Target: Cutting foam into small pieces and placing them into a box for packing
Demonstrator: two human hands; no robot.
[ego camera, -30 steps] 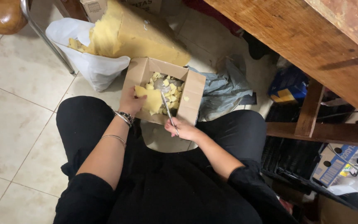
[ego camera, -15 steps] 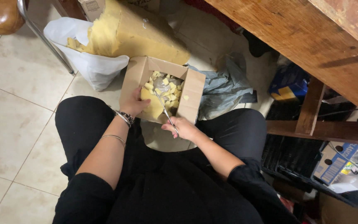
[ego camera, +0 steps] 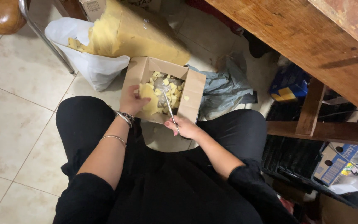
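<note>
A wooden table (ego camera: 295,37) fills the 1 to 3 o'clock corner; a big yellow foam block (ego camera: 137,35) lies at 11 o'clock beside a white bag (ego camera: 92,62); an open cardboard box (ego camera: 193,93) of foam scraps sits at centre between the person's knees; the left hand (ego camera: 132,101), at the box's 9 o'clock edge, pinches a yellow foam piece (ego camera: 149,98) in closed fingers; the right hand (ego camera: 184,126), at 6 o'clock of the box, grips thin metal scissors (ego camera: 169,107) pointing into it.
</note>
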